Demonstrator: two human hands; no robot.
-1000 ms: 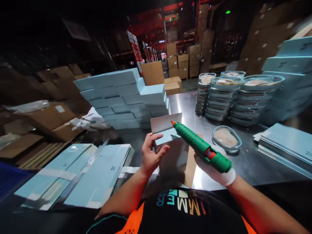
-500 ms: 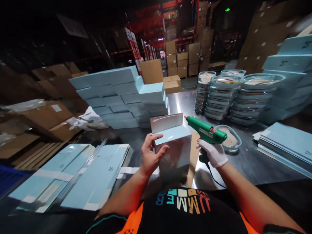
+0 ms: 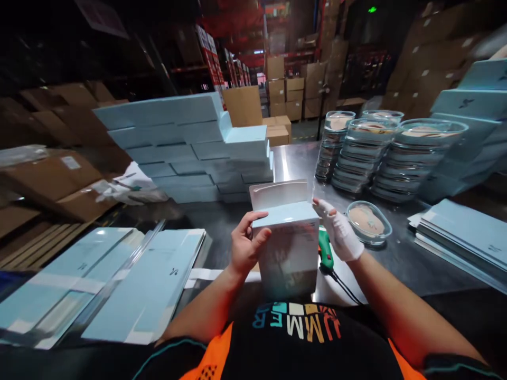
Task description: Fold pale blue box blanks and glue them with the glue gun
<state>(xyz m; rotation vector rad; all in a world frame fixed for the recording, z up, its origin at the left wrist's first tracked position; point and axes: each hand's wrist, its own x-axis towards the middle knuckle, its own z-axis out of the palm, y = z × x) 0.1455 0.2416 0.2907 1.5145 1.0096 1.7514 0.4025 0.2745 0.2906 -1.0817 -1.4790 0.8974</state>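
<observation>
The left hand (image 3: 244,248) wraps its fingers (image 3: 253,217) around the left top edge of a pale blue box (image 3: 288,248), gripping it. The gloved right hand (image 3: 338,232) presses its fingers against the box's right top corner. The box stands upright on the tabletop (image 3: 396,264), flap raised. A green glue gun (image 3: 325,255) lies at its 3 o'clock, a clear dish (image 3: 368,222) beyond.
</observation>
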